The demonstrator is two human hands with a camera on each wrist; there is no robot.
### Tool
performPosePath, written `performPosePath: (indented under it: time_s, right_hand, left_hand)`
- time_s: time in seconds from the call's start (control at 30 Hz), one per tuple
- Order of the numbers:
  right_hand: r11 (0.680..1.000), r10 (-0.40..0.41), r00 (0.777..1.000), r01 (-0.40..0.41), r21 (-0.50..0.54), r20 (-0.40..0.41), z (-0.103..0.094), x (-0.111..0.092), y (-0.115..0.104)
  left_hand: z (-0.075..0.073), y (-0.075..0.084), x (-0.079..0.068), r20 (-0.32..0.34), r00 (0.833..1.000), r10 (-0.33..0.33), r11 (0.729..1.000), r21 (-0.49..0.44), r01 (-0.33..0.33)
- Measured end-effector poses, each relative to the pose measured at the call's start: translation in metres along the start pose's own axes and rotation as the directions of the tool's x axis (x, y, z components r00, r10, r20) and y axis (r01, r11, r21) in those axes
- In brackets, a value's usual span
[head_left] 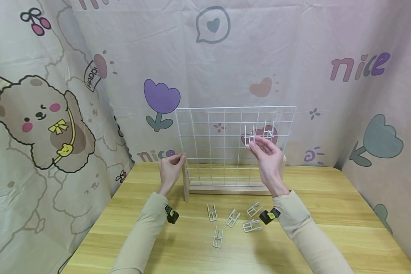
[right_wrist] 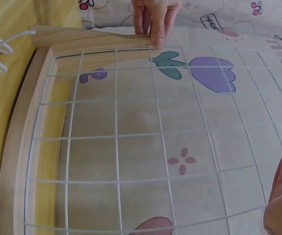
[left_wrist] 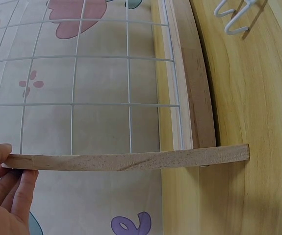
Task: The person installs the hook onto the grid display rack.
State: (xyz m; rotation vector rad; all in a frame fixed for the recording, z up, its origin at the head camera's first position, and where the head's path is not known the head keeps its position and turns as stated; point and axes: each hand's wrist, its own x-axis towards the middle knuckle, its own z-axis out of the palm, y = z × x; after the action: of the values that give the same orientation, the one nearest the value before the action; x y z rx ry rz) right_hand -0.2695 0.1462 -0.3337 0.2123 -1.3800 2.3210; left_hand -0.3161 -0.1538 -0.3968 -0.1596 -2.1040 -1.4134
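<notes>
A white wire grid panel (head_left: pixel 210 136) stands upright in a wooden base (head_left: pixel 226 190). My left hand (head_left: pixel 170 171) pinches the top of its left wooden post (left_wrist: pixel 131 160), thumb on one side and fingers on the other. At the grid's upper right, my right hand (head_left: pixel 270 163) holds a white wire hook (head_left: pixel 249 142) between thumb and fingers, the hook overlapping the grid wires. Just right of it, another white hook (head_left: pixel 268 134) hangs on the grid. In the right wrist view only part of the right hand (right_wrist: pixel 280 200) shows, and its hook is out of frame.
Several loose white wire hooks (head_left: pixel 217 238) lie scattered on the wooden table (head_left: pixel 123 236) in front of the stand. A printed curtain (head_left: pixel 123 57) hangs behind and on both sides. Each wrist carries a small black camera (head_left: pixel 171 214).
</notes>
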Motion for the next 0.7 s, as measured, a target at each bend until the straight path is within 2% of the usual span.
performPosePath:
  time_s: [0.37, 0.7]
  right_hand:
    - [0.993, -0.048, 0.998, 0.051, 0.104, -0.033, 0.014, 0.011, 0.000]
    - [0.991, -0.042, 0.996, 0.051, 0.123, -0.074, 0.020, 0.019, 0.002]
  left_hand:
    - [0.000, -0.001, 0.000, 0.001, 1.000, -0.004, 1.000, 0.013, 0.004]
    - [0.000, -0.002, 0.000, -0.007, 1.000, -0.001, 0.999, 0.040, 0.001]
